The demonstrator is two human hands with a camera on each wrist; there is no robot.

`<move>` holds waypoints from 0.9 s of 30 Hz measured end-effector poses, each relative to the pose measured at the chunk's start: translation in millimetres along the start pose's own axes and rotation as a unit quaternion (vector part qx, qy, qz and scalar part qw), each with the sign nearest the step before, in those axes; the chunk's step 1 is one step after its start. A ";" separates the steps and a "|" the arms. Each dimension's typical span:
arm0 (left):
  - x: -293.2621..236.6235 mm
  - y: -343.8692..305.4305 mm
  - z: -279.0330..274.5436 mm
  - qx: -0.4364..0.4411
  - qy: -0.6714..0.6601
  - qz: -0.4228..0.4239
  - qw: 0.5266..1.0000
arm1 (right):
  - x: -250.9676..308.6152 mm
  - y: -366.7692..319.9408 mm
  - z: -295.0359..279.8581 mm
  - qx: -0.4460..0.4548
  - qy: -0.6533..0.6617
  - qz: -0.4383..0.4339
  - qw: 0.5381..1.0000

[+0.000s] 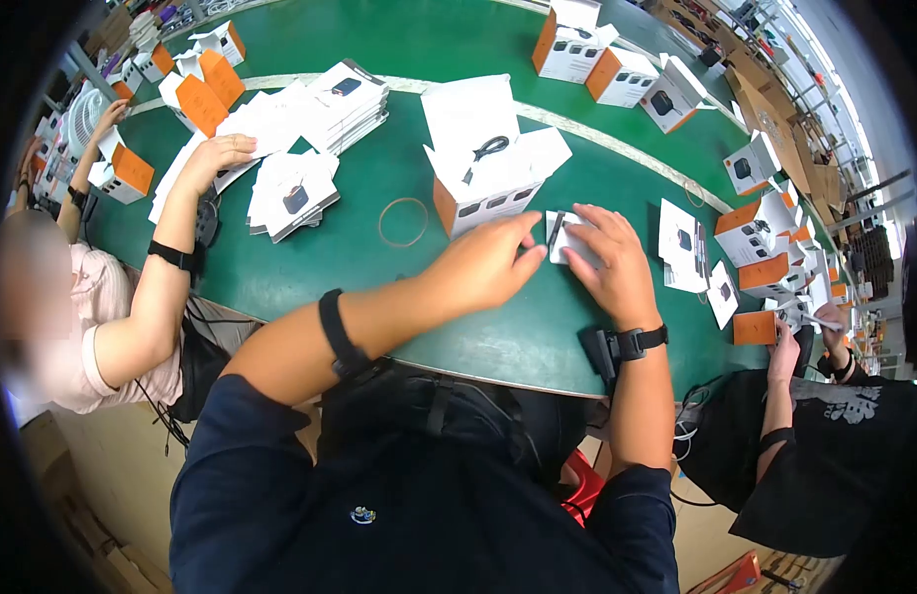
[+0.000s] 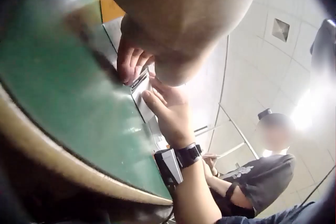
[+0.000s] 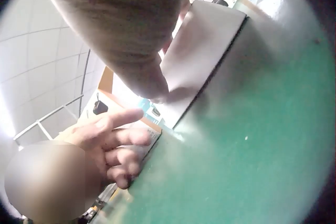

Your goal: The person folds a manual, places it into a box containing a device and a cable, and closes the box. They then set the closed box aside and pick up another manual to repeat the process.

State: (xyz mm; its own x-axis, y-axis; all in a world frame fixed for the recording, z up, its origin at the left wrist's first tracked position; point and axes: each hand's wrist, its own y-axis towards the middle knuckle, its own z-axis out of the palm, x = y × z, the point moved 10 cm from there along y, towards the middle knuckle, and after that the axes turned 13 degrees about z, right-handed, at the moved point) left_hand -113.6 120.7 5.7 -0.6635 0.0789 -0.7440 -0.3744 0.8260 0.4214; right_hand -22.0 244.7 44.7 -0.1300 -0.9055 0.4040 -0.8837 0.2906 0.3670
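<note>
"Looking down at the green table (image 1: 320, 267), where do you find the white packet (image 1: 558, 252)?"

"It lies flat on the tabletop, just right of an open box (image 1: 496, 205), with a dark strip along its left side."

"What is the right hand (image 1: 612, 257) doing?"

"It rests on the packet, fingers spread out rather than wrapped round it. The right wrist view shows the thumb against the pale face."

"And the left hand (image 1: 483, 267)?"

"Free of any grasp. Its fingers are loosely extended towards the packet, in front of the box's lower edge. I can't tell whether it touches the box."

"How does that box stand?"

"Upright, orange and white, flaps raised, with a coiled black cable (image 1: 489, 148) showing at the top."

"Anything else close by?"

"A thin loop (image 1: 380, 223) lies on the table left of the box. Further left sit a low stack of cards (image 1: 290, 196) and a taller pile (image 1: 345, 99), each with a dark device pictured on top. Over on the right are some leaflets (image 1: 681, 247)."

"Who else is there?"

"A person in a pale top sits at the left, a neighbouring hand (image 1: 224, 158) resting on white papers. Another, in a black shirt (image 1: 835, 465), works on the right, hands near an orange box (image 1: 755, 328)."
</note>
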 end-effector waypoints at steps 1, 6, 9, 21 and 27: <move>5.8 7.7 2.0 -0.013 -0.017 -0.014 1.000 | -0.2 0.4 -0.2 0.006 0.007 -0.001 1.000; 17.2 22.6 27.5 0.037 -0.072 -0.071 0.994 | -4.8 -2.2 -2.4 0.019 0.069 0.016 0.997; 16.3 22.6 27.9 -0.005 -0.094 -0.058 0.994 | -10.5 -2.4 -3.3 0.029 0.105 0.032 0.994; -18.6 -32.1 -41.2 -0.179 -0.166 -0.046 0.969 | 8.9 -6.3 -40.9 -0.048 0.120 -0.029 0.991; -38.5 -51.1 -30.9 -0.112 -0.230 -0.056 0.965 | 29.6 -15.8 -1.6 0.048 0.378 0.051 0.923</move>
State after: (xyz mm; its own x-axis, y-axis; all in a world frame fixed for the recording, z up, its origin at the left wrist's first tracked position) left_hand -88.9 58.3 28.8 -0.2727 0.2772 -0.9213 -0.5927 0.7059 0.3878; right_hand -11.2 213.8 52.1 0.1036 -0.3902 0.9149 -0.9250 0.3004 0.2328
